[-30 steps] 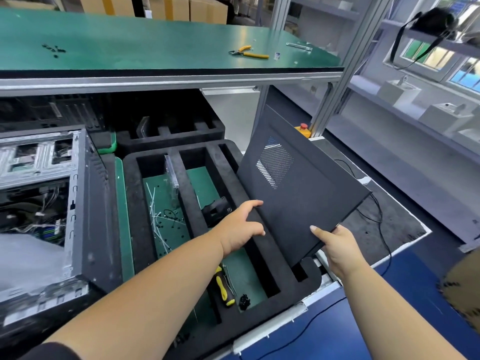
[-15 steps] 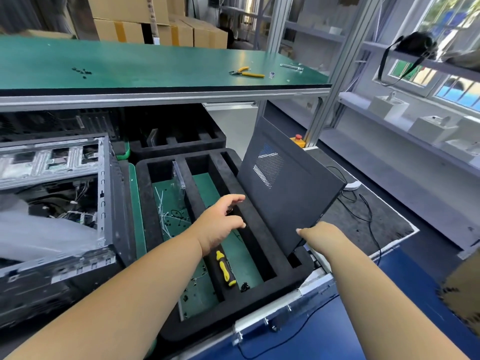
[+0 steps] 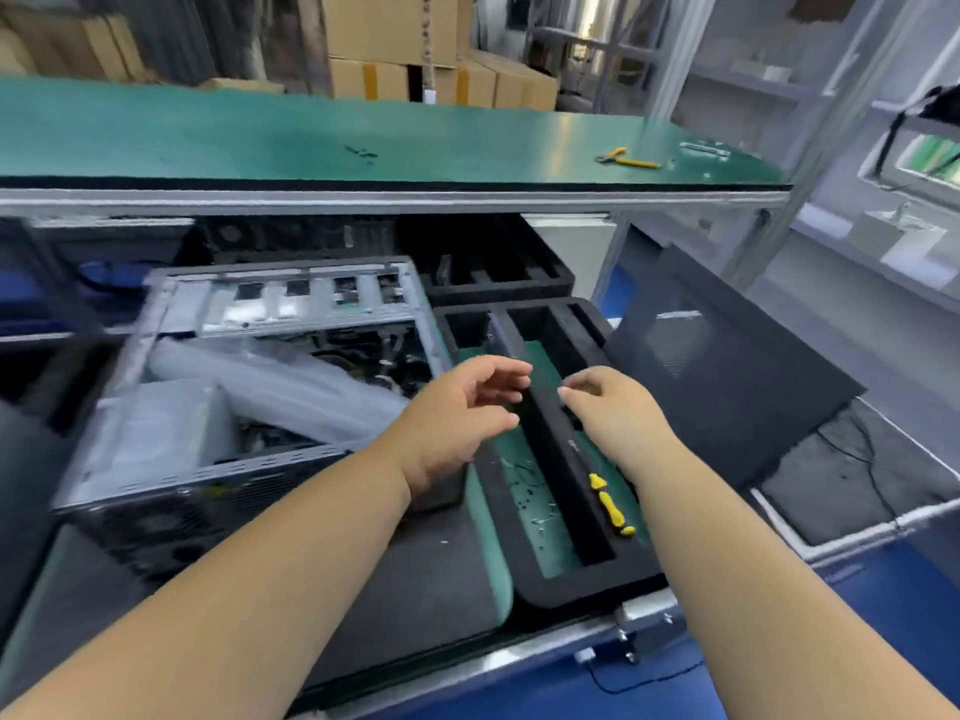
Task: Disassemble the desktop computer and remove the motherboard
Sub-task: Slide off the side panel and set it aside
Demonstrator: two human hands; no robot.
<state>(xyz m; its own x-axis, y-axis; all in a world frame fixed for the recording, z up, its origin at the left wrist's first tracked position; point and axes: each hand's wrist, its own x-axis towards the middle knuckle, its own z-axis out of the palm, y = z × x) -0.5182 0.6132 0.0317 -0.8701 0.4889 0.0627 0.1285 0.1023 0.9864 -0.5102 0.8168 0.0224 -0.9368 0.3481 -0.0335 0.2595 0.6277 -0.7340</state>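
- Both hands have let go of the black side panel [image 3: 727, 387], which half a second ago the right hand was lowering at the bench's right end; it now lies tilted there, its near edge by the foam tray [image 3: 566, 574] and its far end raised, parked clear of the work.
- Nearest the camera, two bare forearms reach forward over the bench edge.
- Left hand [image 3: 457, 413] hovers with fingers loosely curled and spread, holding nothing, over the gap between case and tray.
- Right hand [image 3: 613, 407] hangs just beside it above the tray's middle divider, fingers relaxed and empty; the two hands are near but apart.
- Below the right wrist, a yellow-handled screwdriver [image 3: 610, 504] lies in a tray slot, handy for the screws to come.
- Left of the hands, the desktop computer case [image 3: 270, 387] lies on its side, open face up, so its inside can be reached; pale plastic wrap and cables blur the interior, and the motherboard cannot be made out.
- Farther off, yellow-handled pliers [image 3: 626, 158] rest on the green upper shelf [image 3: 260, 137].
- Cardboard boxes [image 3: 395, 39] are stacked beyond.
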